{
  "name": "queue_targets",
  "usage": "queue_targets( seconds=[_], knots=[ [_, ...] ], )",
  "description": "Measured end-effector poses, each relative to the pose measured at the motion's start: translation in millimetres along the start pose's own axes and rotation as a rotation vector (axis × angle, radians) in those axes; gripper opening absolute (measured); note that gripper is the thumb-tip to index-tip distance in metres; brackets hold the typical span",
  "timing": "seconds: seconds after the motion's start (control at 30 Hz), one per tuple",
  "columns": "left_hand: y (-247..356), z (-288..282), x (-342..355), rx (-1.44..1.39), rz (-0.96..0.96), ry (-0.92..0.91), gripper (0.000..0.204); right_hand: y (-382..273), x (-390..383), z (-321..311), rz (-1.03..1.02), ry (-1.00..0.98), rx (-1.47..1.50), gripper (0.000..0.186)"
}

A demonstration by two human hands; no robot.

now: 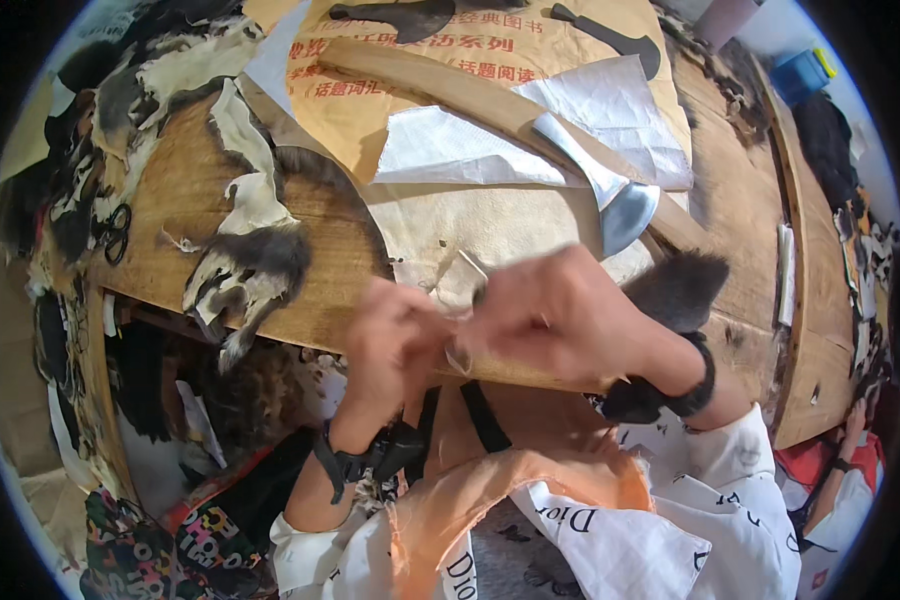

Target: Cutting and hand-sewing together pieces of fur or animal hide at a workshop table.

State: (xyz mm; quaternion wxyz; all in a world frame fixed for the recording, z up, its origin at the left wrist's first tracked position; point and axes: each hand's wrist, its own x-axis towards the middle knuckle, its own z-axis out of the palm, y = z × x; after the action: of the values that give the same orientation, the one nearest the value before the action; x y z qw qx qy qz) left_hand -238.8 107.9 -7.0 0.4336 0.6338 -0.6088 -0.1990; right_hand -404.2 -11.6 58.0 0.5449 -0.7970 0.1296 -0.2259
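My left hand (395, 350) and my right hand (560, 310) are pinched close together at the front edge of the table, blurred, on a small thin item (458, 355) that I cannot make out. Under and behind them lies a cream hide (440, 220) with dark fur at its edges. A dark fur tuft (680, 285) sticks out beside my right wrist. Beyond, a silvery curved tool (625, 215) rests on a long wooden strip (400, 75), over white sheets (460, 150) and brown printed paper (330, 120).
Fur scraps (240, 270) and black scissors (116, 235) lie on the wooden table (170, 180) at left. Two dark flat pieces (620, 40) are at the top. A blue container (800, 70) stands at back right. Another person's arm (850, 450) shows at lower right.
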Motion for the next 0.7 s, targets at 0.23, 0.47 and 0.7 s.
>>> queue_targets(
  seconds=[0.23,0.47,0.7],
  knots=[
    [6,6,13,0.169,-0.228,0.157,0.009,24,-26,15,0.079,-0.072,-0.391,0.009],
    [1,11,15,0.357,-0.239,0.070,0.007,-4,-48,-36,0.120,-0.001,-0.358,0.008],
    [22,-6,38,0.120,-0.048,-0.018,0.013,-31,-93,-77,0.182,0.061,0.251,0.014]
  ],
)
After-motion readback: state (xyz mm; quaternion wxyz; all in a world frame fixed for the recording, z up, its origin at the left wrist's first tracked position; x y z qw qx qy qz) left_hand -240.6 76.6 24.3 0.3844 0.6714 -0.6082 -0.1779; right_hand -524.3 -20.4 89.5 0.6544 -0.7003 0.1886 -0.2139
